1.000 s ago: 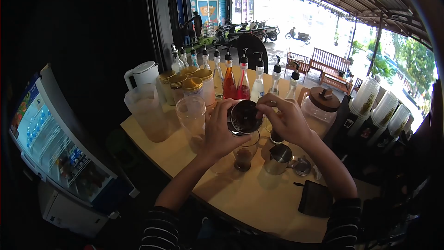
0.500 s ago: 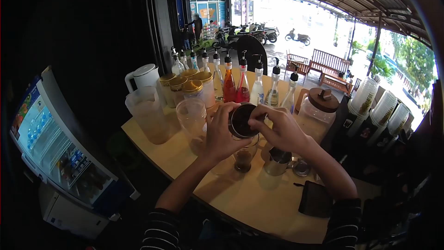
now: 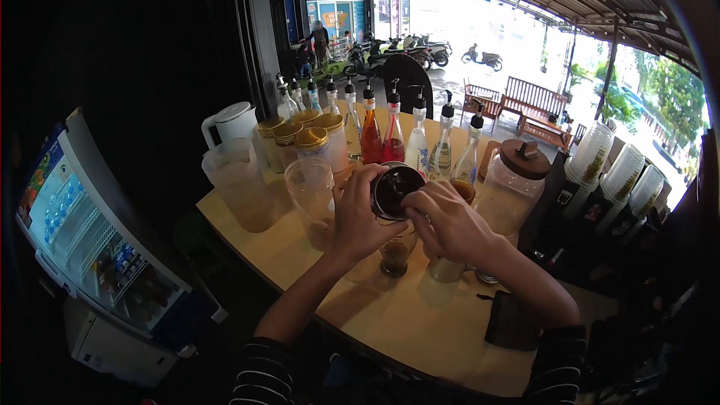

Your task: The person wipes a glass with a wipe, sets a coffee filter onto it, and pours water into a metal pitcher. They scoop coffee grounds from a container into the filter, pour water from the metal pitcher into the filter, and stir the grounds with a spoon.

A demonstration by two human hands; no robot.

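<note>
A round container with a dark inside and a pale rim [image 3: 396,187] is tipped so that its mouth faces me. My left hand [image 3: 358,214] is wrapped round its left side. At the container's right edge, my right hand [image 3: 454,217] has its fingers closed together; I cannot make out what is in them. A small brown round thing [image 3: 466,190] shows just past the right knuckles, partly hidden. Below the container stands a clear glass [image 3: 394,259] with dark brown contents. A metal pitcher [image 3: 445,271] sits under my right hand, mostly covered by it.
Several pump bottles [image 3: 394,131] line the table's [image 3: 375,330] far side. Gold-lidded jars [image 3: 311,139], a plastic jug [image 3: 240,187] and a clear pitcher [image 3: 307,187] stand left. A brown-lidded jar [image 3: 517,180], stacked cups [image 3: 592,154] and a black pouch [image 3: 512,322] are right.
My right hand has drawn back from inside the container's mouth and lowered a little. The container's dark inside shows more openly, and the brown round thing has come into view.
</note>
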